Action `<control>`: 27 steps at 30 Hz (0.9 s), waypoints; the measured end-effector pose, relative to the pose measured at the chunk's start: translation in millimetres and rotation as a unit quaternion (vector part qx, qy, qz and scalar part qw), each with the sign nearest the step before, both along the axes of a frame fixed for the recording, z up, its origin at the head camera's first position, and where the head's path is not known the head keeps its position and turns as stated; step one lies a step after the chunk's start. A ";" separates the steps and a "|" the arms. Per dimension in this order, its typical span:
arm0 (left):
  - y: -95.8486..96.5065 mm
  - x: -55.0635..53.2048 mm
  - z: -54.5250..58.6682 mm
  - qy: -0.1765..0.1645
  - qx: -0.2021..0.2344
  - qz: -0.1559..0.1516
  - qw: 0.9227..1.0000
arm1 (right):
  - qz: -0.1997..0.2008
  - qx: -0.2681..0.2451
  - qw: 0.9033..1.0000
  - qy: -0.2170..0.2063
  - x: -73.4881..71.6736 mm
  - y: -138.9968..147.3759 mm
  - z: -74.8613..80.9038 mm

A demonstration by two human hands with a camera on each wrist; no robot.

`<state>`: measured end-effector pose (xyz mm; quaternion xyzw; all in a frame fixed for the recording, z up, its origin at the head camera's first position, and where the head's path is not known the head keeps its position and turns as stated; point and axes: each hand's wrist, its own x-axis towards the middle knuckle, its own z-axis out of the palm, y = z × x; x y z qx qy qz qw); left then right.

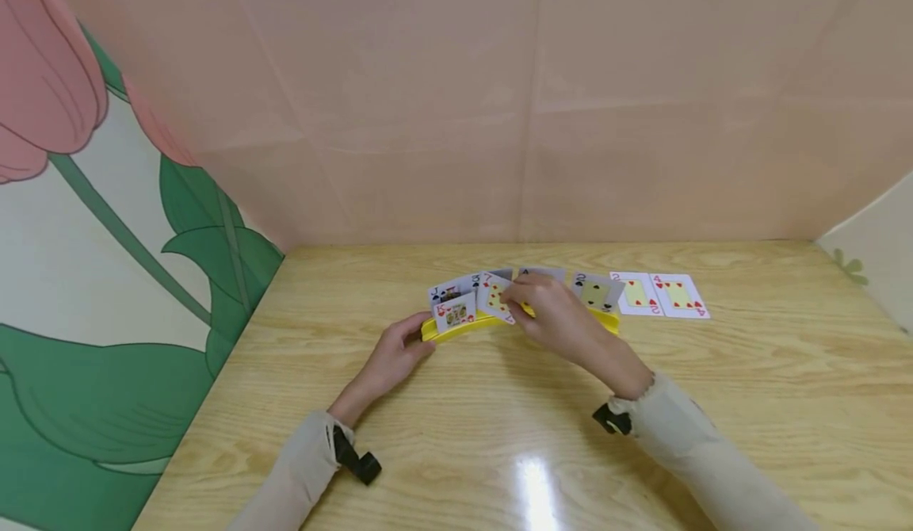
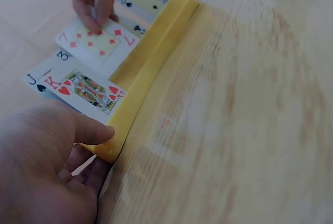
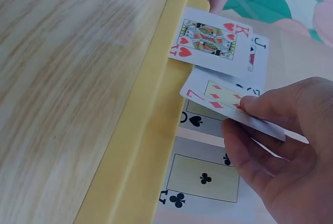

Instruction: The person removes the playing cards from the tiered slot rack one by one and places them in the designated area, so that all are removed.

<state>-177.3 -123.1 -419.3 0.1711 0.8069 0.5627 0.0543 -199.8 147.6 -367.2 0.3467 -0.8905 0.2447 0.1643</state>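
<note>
A curved yellow card holder (image 1: 456,330) stands on the wooden table, and my left hand (image 1: 396,354) grips its left end with the thumb against the front. Upright in the holder near that thumb is a king of hearts (image 2: 86,91). Between thumb and fingers my right hand (image 1: 559,317) pinches a seven of diamonds (image 3: 216,96). The card's lower edge is right at the holder's slot, beside the king, and it leans at an angle. Behind the holder, a jack of spades (image 1: 451,288) is partly covered by the king.
More cards lie in a row behind the holder, among them a club card (image 3: 205,177) and a spade card (image 1: 595,293). Two heart cards, a two (image 1: 633,303) and a four (image 1: 688,309), lie farther right. A pink wall covering (image 1: 428,119) borders the table's back edge.
</note>
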 end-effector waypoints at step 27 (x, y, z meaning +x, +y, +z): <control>0.3 -1.0 -4.0 0.000 0.002 0.004 1.000 | 0.012 -0.038 0.998 0.055 26.2 32.0 24.8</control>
